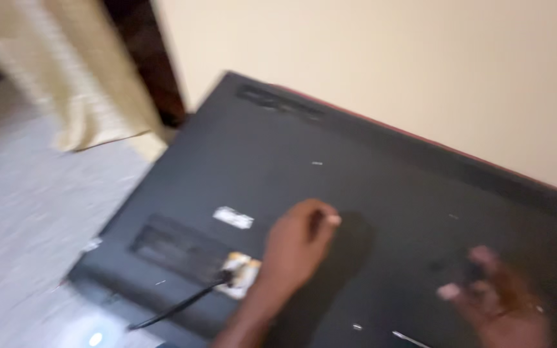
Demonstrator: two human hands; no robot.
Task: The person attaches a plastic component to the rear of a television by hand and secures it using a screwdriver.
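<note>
Head view, black panel [356,193] back-up (blurred), long axis lower-left to upper-right, left hand [298,248] curled on it, right hand [501,299] open.

Cream wall [369,58], beige curtain [78,77], pale grey floor [20,212].

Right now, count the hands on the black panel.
2: the left hand rests mid-panel beside the cable; the right hand is near the black panel's right edge, blurred.
</note>
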